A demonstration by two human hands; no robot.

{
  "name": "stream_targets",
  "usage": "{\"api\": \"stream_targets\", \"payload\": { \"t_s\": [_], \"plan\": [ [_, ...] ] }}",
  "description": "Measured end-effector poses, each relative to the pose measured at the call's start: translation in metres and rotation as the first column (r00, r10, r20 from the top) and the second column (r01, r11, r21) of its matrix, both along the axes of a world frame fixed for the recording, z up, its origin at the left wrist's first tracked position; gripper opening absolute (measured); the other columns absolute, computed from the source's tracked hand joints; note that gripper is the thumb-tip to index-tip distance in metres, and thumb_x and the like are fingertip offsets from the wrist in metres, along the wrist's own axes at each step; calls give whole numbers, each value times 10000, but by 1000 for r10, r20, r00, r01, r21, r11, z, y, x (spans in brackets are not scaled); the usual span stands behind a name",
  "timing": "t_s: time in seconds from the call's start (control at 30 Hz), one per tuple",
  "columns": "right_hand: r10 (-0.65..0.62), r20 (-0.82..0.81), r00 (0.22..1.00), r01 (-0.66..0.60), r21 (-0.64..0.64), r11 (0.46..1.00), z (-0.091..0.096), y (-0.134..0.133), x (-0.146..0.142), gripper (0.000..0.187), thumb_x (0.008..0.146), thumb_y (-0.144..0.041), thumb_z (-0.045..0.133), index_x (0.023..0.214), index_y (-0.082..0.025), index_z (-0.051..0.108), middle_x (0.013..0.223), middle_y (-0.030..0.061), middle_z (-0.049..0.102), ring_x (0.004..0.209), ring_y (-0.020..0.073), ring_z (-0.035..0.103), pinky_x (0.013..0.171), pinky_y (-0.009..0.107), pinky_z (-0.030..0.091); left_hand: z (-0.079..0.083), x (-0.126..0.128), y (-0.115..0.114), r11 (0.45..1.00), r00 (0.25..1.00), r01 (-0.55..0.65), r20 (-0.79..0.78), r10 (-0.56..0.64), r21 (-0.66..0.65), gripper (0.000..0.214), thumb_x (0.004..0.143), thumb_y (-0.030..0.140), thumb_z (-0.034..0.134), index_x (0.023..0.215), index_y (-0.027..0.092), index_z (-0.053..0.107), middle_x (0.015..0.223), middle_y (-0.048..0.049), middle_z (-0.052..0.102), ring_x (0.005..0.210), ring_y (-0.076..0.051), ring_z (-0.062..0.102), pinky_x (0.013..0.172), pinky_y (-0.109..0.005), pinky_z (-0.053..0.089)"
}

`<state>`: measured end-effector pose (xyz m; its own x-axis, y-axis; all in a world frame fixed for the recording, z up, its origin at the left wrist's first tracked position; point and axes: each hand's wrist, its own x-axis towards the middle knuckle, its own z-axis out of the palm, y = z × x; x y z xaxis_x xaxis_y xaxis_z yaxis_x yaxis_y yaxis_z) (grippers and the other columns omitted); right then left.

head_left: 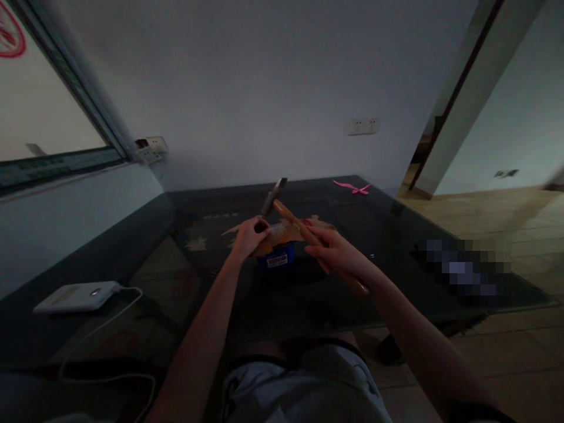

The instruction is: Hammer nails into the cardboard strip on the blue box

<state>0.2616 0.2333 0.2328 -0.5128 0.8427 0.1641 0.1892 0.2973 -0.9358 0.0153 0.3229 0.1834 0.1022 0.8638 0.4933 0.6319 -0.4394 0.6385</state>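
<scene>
My right hand (337, 254) is closed round the wooden handle of a hammer (294, 223), whose metal head (274, 195) is raised above the table. My left hand (249, 236) is pinched shut on a small dark thing I cannot make out, held against a flat piece of brown cardboard or wood (282, 232). That piece rests on a small blue box (275, 258) with a white label. All of it sits on a dark glass table (308, 305) in front of me.
A white device (77, 295) with a white cable (112, 320) lies at the table's left. A pink ribbon-like object (352, 188) lies at the far edge. Wall sockets (363, 126) are behind. A doorway and wood floor lie to the right. My lap is below.
</scene>
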Motion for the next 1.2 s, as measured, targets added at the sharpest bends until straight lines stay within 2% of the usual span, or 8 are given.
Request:
{"api": "stream_targets", "payload": {
  "t_s": [0.23,0.47,0.8,1.2],
  "plan": [
    [-144,-255,956,135,-51,989,-29,23,3,603,754,-287,589,1312,-132,419,596,-80,446,324,38,389,295,179,291,0,-1,-1,1000,1000,2,24,-3,27,78,725,225,636,773,163,637,780,-34,674,740,-162,628,715,-289,490],
    [-177,-324,930,172,-45,984,-53,34,8,584,770,-310,595,1307,-145,435,552,-78,457,336,55,394,306,188,277,8,2,-7,1000,1000,-19,22,19,-7,59,725,215,627,751,164,640,762,-18,669,723,-148,615,697,-272,482],
    [-175,-322,930,172,-40,984,-52,28,3,601,772,-309,587,1322,-134,419,520,-93,438,323,47,372,303,179,271,1,1,2,999,997,0,79,3,-34,64,712,183,632,765,162,663,755,-26,677,739,-153,630,717,-279,491],
    [-190,-292,937,177,-70,982,-50,26,2,619,755,-306,585,1324,-129,416,523,-88,427,323,47,367,305,189,263,4,2,-1,1000,999,-3,50,4,-16,57,729,183,618,772,173,654,744,-18,673,717,-147,623,699,-275,488]
  ]
}}
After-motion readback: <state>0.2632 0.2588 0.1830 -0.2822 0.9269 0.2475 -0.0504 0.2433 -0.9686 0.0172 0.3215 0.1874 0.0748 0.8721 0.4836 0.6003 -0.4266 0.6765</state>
